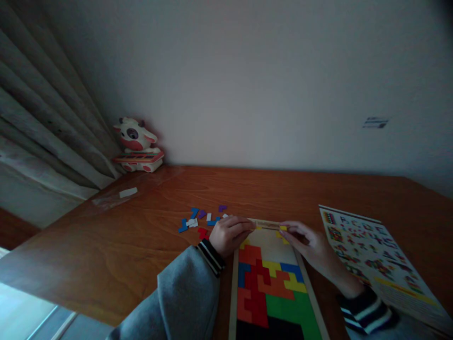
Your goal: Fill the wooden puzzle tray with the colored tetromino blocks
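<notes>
A wooden puzzle board [233, 302] lies on the table, its near part filled with red, orange, blue, green, yellow and black pieces. My left hand [231, 233] rests over the board's far left corner, fingers closed together near a bit of yellow; what they hold is too small to make out. At the far right corner, my right hand [304, 241] pinches a small yellow piece [283, 228] between thumb and fingers. More yellow shows just below that piece. Bare pale board [274, 245] lies between the hands.
Loose blue, white, purple and red pieces [192, 222] lie left of the board. A printed pattern sheet [375, 250] is at the right. A toy cow [138, 144] sits at the back left, near a curtain [42, 104]. A white slip [128, 192] lies on the table [148, 264].
</notes>
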{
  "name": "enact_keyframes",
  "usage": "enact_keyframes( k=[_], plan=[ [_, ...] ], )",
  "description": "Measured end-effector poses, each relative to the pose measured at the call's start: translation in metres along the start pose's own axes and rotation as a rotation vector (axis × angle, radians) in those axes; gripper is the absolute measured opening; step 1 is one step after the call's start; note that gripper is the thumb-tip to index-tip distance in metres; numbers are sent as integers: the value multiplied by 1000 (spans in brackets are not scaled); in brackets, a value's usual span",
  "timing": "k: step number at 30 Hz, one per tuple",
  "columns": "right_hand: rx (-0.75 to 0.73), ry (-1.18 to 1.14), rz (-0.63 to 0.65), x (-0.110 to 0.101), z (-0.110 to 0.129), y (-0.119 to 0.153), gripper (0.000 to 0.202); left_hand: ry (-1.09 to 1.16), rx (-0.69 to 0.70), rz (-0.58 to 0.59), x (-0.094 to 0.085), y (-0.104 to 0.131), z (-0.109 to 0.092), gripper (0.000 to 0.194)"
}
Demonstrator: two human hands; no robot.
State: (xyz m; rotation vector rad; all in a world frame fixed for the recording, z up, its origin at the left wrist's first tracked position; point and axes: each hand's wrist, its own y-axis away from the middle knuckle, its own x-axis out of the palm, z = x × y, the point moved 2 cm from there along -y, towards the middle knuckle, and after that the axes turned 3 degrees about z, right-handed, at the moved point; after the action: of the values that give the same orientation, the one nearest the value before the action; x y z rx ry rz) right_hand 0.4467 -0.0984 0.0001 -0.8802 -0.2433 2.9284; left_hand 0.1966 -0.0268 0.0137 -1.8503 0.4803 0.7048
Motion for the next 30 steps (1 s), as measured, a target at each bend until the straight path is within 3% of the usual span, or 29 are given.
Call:
enact_keyframes(
  k=[6,11,19,30],
  plan=[
    [27,38,85,-12,-5,9,34,-83,96,-15,-5,-1,-6,18],
    [55,53,183,-10,-3,12,32,-59,156,75,-5,0,-12,19],
    [-13,194,208,-14,-1,14,26,14,148,153,0,0,-11,18],
    [-3,257,230,-11,-4,17,20,-4,156,145,0,-3,-15,17]
  ],
)
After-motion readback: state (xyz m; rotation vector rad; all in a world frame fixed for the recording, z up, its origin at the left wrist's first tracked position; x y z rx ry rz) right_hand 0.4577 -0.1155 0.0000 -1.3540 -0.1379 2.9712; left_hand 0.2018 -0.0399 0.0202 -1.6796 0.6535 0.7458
